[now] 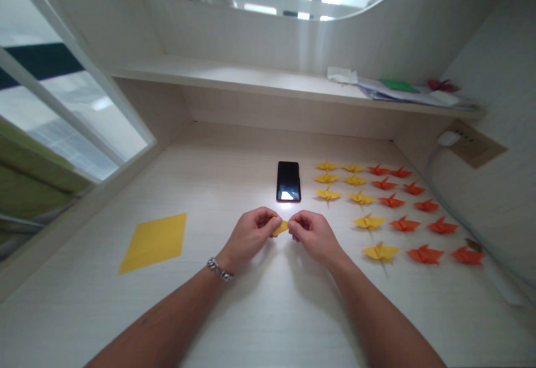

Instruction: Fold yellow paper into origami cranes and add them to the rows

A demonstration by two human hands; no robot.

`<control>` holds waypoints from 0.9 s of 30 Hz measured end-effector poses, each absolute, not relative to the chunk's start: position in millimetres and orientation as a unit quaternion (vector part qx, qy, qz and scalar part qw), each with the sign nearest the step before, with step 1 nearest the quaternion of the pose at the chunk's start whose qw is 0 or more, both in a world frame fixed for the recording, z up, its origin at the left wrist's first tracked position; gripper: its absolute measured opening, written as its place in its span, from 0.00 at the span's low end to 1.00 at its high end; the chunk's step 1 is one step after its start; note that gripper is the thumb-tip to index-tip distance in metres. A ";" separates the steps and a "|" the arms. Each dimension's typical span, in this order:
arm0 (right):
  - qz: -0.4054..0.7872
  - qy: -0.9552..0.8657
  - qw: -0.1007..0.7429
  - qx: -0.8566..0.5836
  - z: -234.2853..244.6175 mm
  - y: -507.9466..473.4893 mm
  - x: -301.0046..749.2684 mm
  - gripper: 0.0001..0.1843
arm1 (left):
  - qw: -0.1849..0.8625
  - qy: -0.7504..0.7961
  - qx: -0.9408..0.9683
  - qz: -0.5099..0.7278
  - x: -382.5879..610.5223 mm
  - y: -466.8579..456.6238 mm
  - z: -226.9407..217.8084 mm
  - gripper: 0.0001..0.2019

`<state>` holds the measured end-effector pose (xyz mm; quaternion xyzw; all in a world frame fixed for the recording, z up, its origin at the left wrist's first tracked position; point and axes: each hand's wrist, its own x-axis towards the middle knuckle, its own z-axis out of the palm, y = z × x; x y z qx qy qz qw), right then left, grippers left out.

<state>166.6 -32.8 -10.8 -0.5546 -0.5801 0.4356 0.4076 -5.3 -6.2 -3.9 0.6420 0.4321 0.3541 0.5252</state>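
Observation:
Between my two hands is a small folded piece of yellow paper (281, 228), raised a little above the desk. My left hand (253, 233) pinches its left side between thumb and fingers; a chain bracelet circles that wrist. On the right end of the paper, my right hand (314, 234) closes its thumb and fingertips. The fingers cover part of the folds. A flat yellow paper sheet (157, 242) lies to the left of my left hand. Rows of folded yellow paper cranes (368, 221) and orange paper cranes (405, 223) stand to the right.
A black phone (288, 181) lies on the desk just beyond my hands. A shelf (251, 80) with papers (402, 93) runs across the back. At right, a white plug (449, 138) sits in a wall socket, its cable (444, 200) trailing down beside the orange cranes.

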 end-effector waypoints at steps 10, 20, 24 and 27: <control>0.555 -0.542 0.391 -0.495 -3.1 -30.9 171.0 0.10 | 0.481 0.437 0.682 0.335 -8.9 -7.0 -0.3 0.11; 0.453 -0.616 0.376 -0.524 -1.5 -31.1 174.7 0.08 | 0.438 0.437 0.719 0.316 -10.0 -8.8 1.3 0.10; 0.404 -0.647 0.347 -0.545 2.4 -34.9 169.6 0.07 | 0.438 0.432 0.729 0.300 -8.3 -10.4 5.1 0.09; 0.418 -0.629 0.347 -0.556 0.1 -32.8 177.9 0.07 | 0.452 0.450 0.697 0.328 -13.2 -5.7 9.3 0.09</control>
